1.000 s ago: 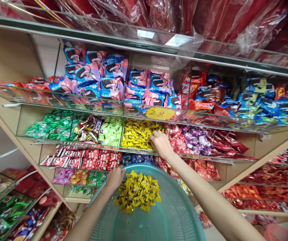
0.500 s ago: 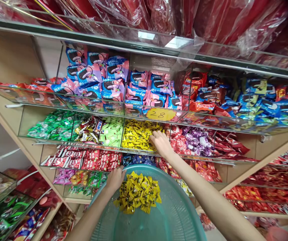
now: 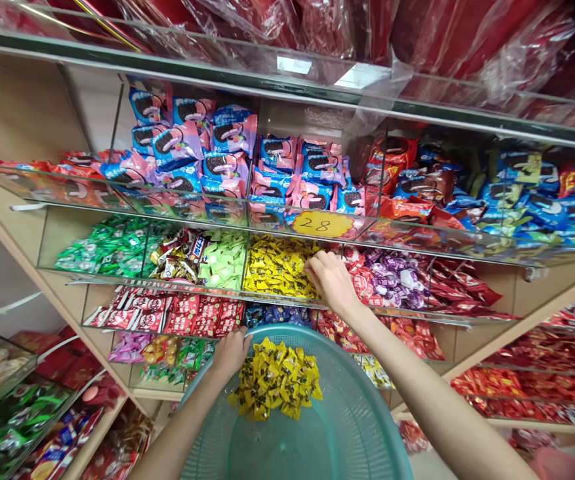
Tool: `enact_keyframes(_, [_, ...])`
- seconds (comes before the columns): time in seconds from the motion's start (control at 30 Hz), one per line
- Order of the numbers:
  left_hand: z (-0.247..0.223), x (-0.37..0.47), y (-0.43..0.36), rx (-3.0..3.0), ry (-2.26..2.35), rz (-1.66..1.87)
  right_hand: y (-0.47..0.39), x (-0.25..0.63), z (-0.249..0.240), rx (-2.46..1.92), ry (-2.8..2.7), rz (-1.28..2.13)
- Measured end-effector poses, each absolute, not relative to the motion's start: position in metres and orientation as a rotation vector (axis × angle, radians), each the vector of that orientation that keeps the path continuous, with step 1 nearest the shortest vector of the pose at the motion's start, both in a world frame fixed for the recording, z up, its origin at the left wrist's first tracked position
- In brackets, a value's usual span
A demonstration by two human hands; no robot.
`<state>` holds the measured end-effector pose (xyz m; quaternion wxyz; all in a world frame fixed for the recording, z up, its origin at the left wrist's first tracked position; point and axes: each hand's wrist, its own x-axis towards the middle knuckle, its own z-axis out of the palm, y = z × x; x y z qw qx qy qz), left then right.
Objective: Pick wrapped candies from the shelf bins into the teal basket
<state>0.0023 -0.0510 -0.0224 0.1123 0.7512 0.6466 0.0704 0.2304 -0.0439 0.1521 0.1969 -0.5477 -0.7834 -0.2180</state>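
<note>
My left hand (image 3: 232, 350) grips the upper left rim of a green plastic basket (image 3: 362, 400). In the basket lies a heap of yellow-wrapped candies (image 3: 280, 380). Higher up, my right hand (image 3: 335, 280) reaches over the glass front of a shelf compartment, at the right side of more yellow-wrapped candies (image 3: 280, 267). Its fingers are curled together, and whatever they may hold is hidden behind them.
Red-wrapped (image 3: 357, 283) and purple-wrapped candies (image 3: 400, 277) lie to the right of the yellow ones, light green packets (image 3: 222, 257) to the left. A glass shelf of cookie packs (image 3: 272, 180) with a yellow price tag (image 3: 322, 224) runs above my right hand.
My right hand has shifted slightly right and up, toward the right edge of the yellow candies. The left hand keeps its hold on the basket rim.
</note>
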Motion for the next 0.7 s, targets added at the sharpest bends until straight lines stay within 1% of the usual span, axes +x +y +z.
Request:
enact_keyframes(0.17, [-0.020, 0.003, -0.051, 2.235, 1.892, 0.184, -0.080, 0.223, 0.148, -1.356, -2.149, -0.394])
enact_keyframes(0.37, [-0.017, 0.003, -0.053, 2.253, 1.888, 0.180, -0.106, 0.209, 0.103, -1.278, -2.289, -0.088])
enact_keyframes(0.57, [-0.017, 0.003, -0.053, 2.209, 1.903, 0.184, -0.095, 0.214, 0.047, -1.475, -2.351, 0.094])
enact_keyframes(0.7, [-0.016, 0.003, -0.052, 2.219, 1.885, 0.191, -0.084, 0.221, 0.028, -1.668, -2.327, 0.173])
